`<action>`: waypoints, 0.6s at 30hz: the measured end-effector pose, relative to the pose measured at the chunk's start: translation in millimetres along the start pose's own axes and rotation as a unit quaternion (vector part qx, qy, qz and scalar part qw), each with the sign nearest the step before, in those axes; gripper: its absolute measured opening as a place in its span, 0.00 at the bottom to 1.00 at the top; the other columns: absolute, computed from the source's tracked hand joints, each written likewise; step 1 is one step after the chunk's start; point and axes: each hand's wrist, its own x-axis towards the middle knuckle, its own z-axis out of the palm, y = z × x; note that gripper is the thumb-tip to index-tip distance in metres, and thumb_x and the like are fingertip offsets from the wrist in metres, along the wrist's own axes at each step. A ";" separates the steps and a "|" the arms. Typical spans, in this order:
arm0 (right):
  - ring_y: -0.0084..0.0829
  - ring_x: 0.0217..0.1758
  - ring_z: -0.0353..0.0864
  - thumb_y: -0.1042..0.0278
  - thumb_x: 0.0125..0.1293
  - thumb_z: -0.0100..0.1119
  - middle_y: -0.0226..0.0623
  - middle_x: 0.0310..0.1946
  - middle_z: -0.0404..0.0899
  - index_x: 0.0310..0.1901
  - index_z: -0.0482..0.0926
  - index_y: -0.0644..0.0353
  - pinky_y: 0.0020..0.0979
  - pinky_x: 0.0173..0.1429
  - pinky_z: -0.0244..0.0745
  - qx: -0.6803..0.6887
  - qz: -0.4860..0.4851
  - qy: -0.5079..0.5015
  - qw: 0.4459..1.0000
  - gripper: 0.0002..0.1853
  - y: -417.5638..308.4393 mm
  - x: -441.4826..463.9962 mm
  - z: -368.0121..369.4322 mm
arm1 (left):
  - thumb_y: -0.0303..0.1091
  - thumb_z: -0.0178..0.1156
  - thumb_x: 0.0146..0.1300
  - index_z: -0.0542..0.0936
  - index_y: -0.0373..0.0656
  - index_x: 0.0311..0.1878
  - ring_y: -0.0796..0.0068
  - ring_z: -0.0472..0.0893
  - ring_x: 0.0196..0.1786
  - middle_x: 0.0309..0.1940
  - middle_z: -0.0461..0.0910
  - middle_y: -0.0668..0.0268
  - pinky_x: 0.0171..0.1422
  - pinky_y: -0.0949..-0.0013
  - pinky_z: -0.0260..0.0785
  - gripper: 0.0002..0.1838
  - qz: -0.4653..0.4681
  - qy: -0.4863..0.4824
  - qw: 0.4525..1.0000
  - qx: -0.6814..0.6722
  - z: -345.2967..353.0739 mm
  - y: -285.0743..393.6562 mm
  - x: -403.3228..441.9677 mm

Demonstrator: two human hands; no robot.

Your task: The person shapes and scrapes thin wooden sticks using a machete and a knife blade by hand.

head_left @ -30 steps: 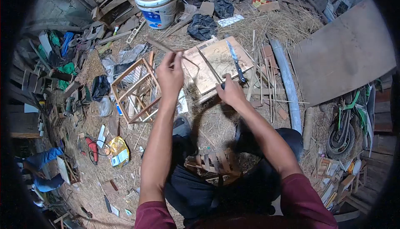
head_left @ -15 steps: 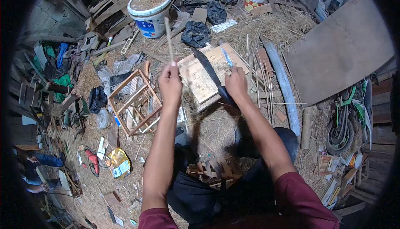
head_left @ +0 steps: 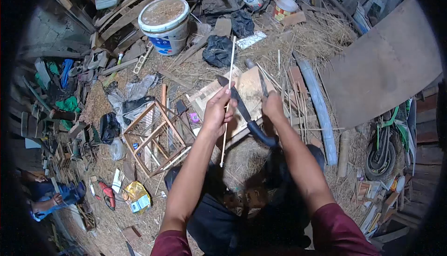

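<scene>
Thin stick (head_left: 232, 60), white bucket (head_left: 179, 33) (blue label (head_left: 160, 45) illegible)

left fingers (head_left: 229, 103): stick (head_left: 232, 63) brought rightward, over board (head_left: 250, 86) | right fingers (head_left: 267, 100): off machete (head_left: 242, 107), now around knife (head_left: 263, 85)

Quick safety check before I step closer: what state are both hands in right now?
Left hand: closed, holding a thin stick.
Right hand: closed, holding a knife, handle hidden.

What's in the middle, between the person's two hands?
In the head view, a big knife with a dark blade and black handle lies between the left hand and the right hand, its blade over the wooden board.
</scene>
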 end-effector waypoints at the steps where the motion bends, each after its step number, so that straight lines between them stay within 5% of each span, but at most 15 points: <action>1: 0.61 0.46 0.82 0.65 0.64 0.61 0.64 0.41 0.81 0.42 0.79 0.73 0.51 0.54 0.77 -0.003 0.003 -0.003 1.000 0.16 -8.8 -2.4 -17.3 | 0.29 0.46 0.73 0.66 0.39 0.72 0.86 0.62 0.19 0.29 0.72 0.70 0.19 0.81 0.51 0.24 0.001 -0.017 1.000 0.004 -0.1 -5.5 4.5; 4: 0.57 0.43 0.84 0.61 0.67 0.59 0.61 0.38 0.83 0.42 0.82 0.71 0.47 0.50 0.77 0.052 0.003 -0.002 0.999 0.17 -12.6 2.4 -44.7 | 0.26 0.42 0.72 0.68 0.31 0.67 0.86 0.64 0.22 0.33 0.73 0.67 0.20 0.81 0.54 0.22 -0.018 -0.046 0.999 -0.008 6.2 -19.1 -1.8; 6: 0.58 0.41 0.84 0.62 0.69 0.57 0.63 0.34 0.82 0.43 0.81 0.74 0.48 0.47 0.76 0.126 -0.089 0.067 0.986 0.18 -18.6 -2.2 -65.6 | 0.26 0.42 0.73 0.68 0.30 0.66 0.85 0.66 0.22 0.36 0.76 0.65 0.21 0.81 0.56 0.21 -0.020 -0.067 0.997 0.034 10.7 -27.2 -16.1; 10: 0.57 0.39 0.84 0.58 0.73 0.54 0.62 0.30 0.82 0.41 0.82 0.73 0.46 0.43 0.75 0.218 -0.166 0.100 0.956 0.20 -42.8 -79.1 -131.2 | 0.32 0.44 0.77 0.67 0.39 0.70 0.85 0.65 0.19 0.34 0.77 0.65 0.20 0.81 0.56 0.21 -0.024 -0.092 0.992 0.080 24.2 -44.6 -61.3; 17: 0.44 0.21 0.75 0.49 0.75 0.45 0.51 0.16 0.74 0.27 0.81 0.69 0.40 0.32 0.71 0.245 0.019 0.107 0.963 0.30 52.7 -162.9 -141.4 | 0.32 0.48 0.75 0.76 0.33 0.47 0.84 0.68 0.21 0.27 0.79 0.65 0.22 0.80 0.57 0.11 -0.024 -0.052 0.996 0.075 49.7 -76.3 -140.9; 18: 0.46 0.21 0.76 0.49 0.74 0.46 0.52 0.16 0.74 0.25 0.81 0.68 0.42 0.31 0.71 0.213 -0.021 0.110 0.971 0.29 56.0 -177.1 -143.2 | 0.31 0.48 0.75 0.76 0.33 0.47 0.84 0.68 0.21 0.27 0.79 0.64 0.22 0.80 0.58 0.11 -0.030 -0.059 0.995 0.080 53.5 -79.9 -150.2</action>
